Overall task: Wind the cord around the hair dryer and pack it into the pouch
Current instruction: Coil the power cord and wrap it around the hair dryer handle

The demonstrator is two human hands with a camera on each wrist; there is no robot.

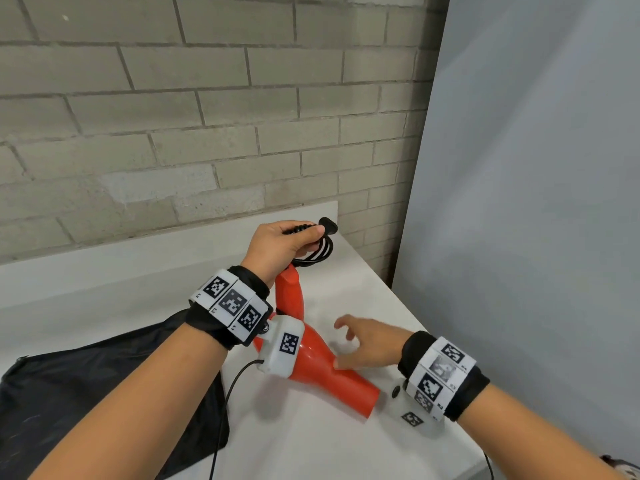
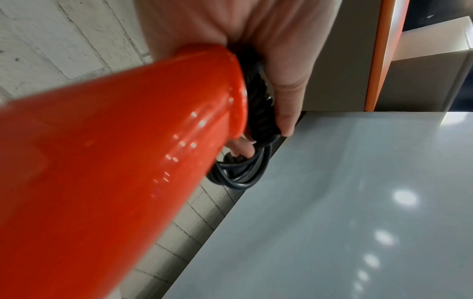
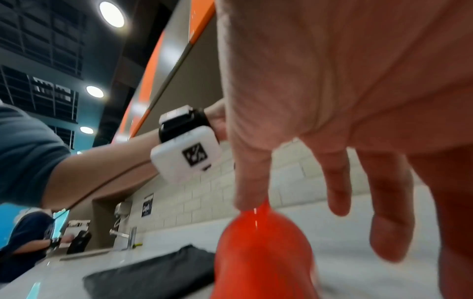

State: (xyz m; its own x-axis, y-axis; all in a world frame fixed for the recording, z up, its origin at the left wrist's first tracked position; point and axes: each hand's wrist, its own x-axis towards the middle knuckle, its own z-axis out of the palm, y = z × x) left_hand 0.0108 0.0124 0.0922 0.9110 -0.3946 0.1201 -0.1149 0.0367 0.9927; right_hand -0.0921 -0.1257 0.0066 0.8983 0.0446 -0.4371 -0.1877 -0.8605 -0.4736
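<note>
A glossy red hair dryer (image 1: 332, 375) lies on the white table (image 1: 311, 441), its handle (image 1: 290, 296) rising toward the wall. My left hand (image 1: 282, 245) grips the handle's end together with the coiled black cord (image 1: 317, 252); the plug (image 1: 328, 224) sticks out past my thumb. In the left wrist view my fingers (image 2: 284, 95) curl round the cord (image 2: 243, 174) behind the red handle (image 2: 115, 161). My right hand (image 1: 367, 344) hovers with spread fingers, the thumb touching the barrel (image 3: 263, 252). The black pouch (image 1: 104, 403) lies flat at the left.
A grey brick wall (image 1: 207, 116) stands close behind the table. A pale panel (image 1: 536, 202) rises at the right, just past the table's right edge. Another person (image 3: 25, 238) sits far off at the left in the right wrist view.
</note>
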